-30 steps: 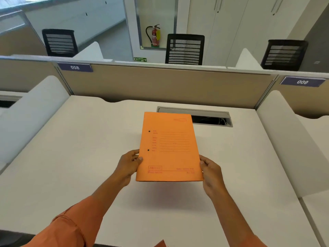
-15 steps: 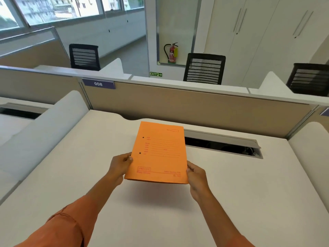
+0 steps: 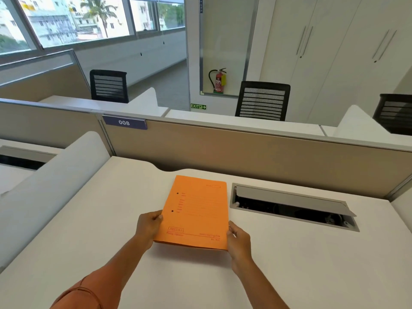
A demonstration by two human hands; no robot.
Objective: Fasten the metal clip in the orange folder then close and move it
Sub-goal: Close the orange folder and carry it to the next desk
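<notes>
The orange folder is closed, front cover up, with red print and two small black rivets near its left edge. It is held just above the white desk, its shadow below the near edge. My left hand grips the lower left edge, thumb on top. My right hand grips the lower right corner. The metal clip is hidden inside the folder.
An open cable tray with a raised grey flap is sunk into the desk just right of the folder. A beige partition runs behind the desk, and a white curved divider bounds the left side. Black chairs stand beyond.
Both hands have carried the closed folder farther away and leftward over the desk, toward the partition. The camera has tilted up, showing more of the room.
</notes>
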